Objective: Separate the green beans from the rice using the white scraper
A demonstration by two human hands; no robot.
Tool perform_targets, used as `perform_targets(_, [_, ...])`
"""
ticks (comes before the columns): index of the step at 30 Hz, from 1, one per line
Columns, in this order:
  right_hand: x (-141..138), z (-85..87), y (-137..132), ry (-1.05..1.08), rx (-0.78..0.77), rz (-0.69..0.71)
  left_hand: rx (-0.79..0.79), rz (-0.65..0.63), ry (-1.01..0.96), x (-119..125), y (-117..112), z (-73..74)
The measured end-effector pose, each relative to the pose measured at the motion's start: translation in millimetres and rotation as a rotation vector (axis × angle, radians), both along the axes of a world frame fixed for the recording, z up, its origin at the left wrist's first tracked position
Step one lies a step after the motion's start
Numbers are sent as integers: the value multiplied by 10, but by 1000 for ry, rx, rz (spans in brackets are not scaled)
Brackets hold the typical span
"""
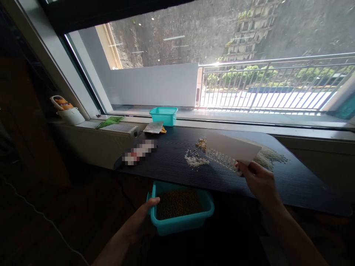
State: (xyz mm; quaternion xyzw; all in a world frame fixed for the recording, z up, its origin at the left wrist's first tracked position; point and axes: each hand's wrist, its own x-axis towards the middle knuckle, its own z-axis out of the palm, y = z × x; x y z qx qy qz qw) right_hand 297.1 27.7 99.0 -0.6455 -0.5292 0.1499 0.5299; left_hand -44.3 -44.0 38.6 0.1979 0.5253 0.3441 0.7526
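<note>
The work in hand appears to be handling loose grain: the left hand (138,220) grips a turquoise tub (184,221) by its left end, thumb over the rim, and the right hand (260,183) pinches a white card (231,147) by its lower right corner. The tub is just in front of the table (172,168), tucked by the near edge, with brown grain (180,203) inside it. The card stands tilted above the tabletop, its row of holes facing down; whether it touches the wood I cannot tell.

Just left of the card lie a small heap of white grains (195,159) and, farther from the grip, some yellow grains (201,143). Behind the card and beyond the right fingers spreads a wider pale pile (270,153).

Any next stroke of the card seems to call for a low, level edge and a steady tub, since grain could scatter or drop off the table.

Between the two grips is bare wood up to the near edge. Farther left of the card, a blurred item (140,151) and a packet (154,127) limit room; past them, another tub (163,117) stands by the window.
</note>
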Motion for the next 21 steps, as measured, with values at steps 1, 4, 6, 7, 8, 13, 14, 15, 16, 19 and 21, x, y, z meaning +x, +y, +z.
perform_targets(1, [-10, -12, 19, -2, 1, 9, 1, 1, -5, 7, 3, -4])
perform_targets(4, [-88, -24, 75, 16, -10, 72, 1, -3, -13, 17, 6, -1])
perform_targets(6, [-157, -10, 121, 36, -22, 123, -2, -8, -18, 14, 3, 2])
perform_targets(7, [-187, -1, 149, 43, -21, 136, -5, -11, -22, 11, 0, 3])
perform_targets(8, [-211, 7, 182, 44, -14, 136, -6, -13, -26, 7, -3, 3])
perform_targets(13, [-240, -11, 333, 12, 22, 109, 3, -11, -30, 2, -11, 24])
perform_targets(14, [-240, -21, 343, 17, 13, 126, 2, -12, -28, 5, -11, 33])
perform_targets(15, [-241, -29, 342, 33, 3, 149, 0, -12, -25, 9, -9, 41])
perform_targets(16, [-243, -34, 332, 56, -6, 175, -3, -14, -23, 12, -8, 47])
perform_targets(19, [-245, -18, 261, 130, -1, 206, -3, -14, -13, 14, -5, 43])
perform_targets(21, [-231, 9, 206, 127, 6, 174, -1, -12, -12, 10, -7, 27])
